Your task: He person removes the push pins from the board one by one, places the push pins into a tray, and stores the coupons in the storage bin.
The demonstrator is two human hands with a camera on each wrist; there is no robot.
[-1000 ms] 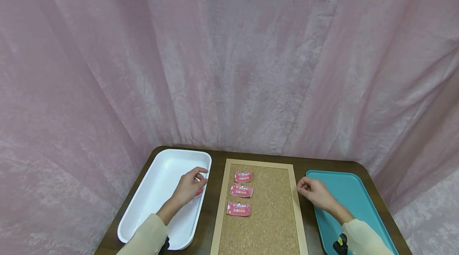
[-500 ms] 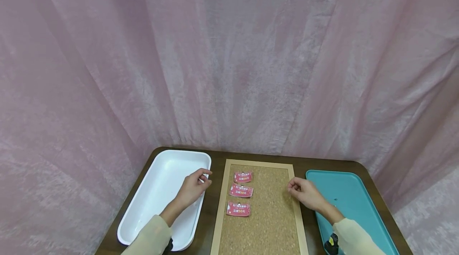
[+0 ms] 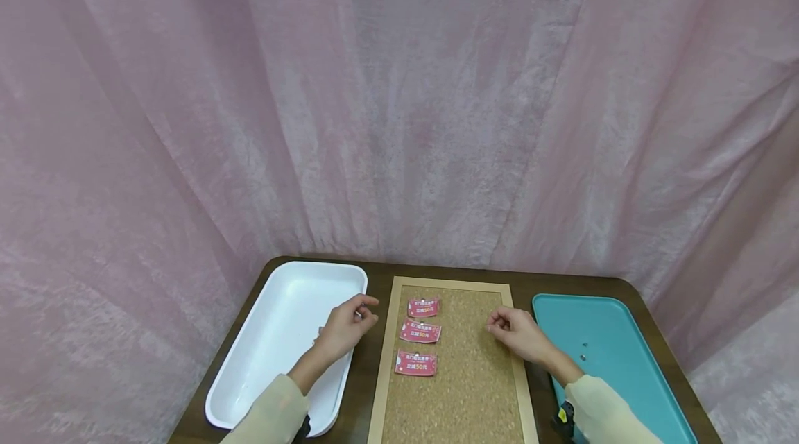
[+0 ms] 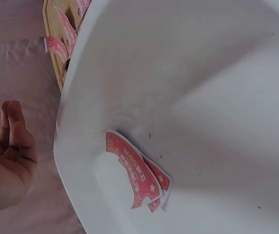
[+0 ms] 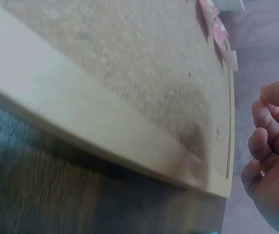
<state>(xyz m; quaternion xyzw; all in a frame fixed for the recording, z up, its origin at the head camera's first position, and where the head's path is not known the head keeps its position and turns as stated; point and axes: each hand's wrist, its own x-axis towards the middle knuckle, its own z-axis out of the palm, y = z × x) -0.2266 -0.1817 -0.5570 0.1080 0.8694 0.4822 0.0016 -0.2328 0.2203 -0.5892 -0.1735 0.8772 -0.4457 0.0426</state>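
My left hand (image 3: pixel 349 326) hovers over the right rim of the white tray (image 3: pixel 240 333), fingers loosely bent and thumb apart, nothing visible in them. Inside that tray, in the left wrist view, lie overlapping red coupons (image 4: pixel 137 173). My right hand (image 3: pixel 518 333) hangs over the right side of the corkboard (image 3: pixel 468 388). In the right wrist view its thumb and index fingertips (image 5: pixel 261 114) meet; anything between them is too small to make out. Three red coupons are pinned down the board's left side: top (image 3: pixel 423 308), middle (image 3: pixel 420 331) and bottom (image 3: pixel 415 363).
A teal tray (image 3: pixel 614 333) stands right of the board, with small dark tacks (image 3: pixel 584 345) in it. The trays and board share a dark wooden table (image 3: pixel 437 270). A pink curtain (image 3: pixel 399 104) hangs behind the table.
My right hand has moved left, from the teal tray's edge to over the corkboard. The left hand has shifted slightly right toward the tray's rim. The pinned coupons stay in place.
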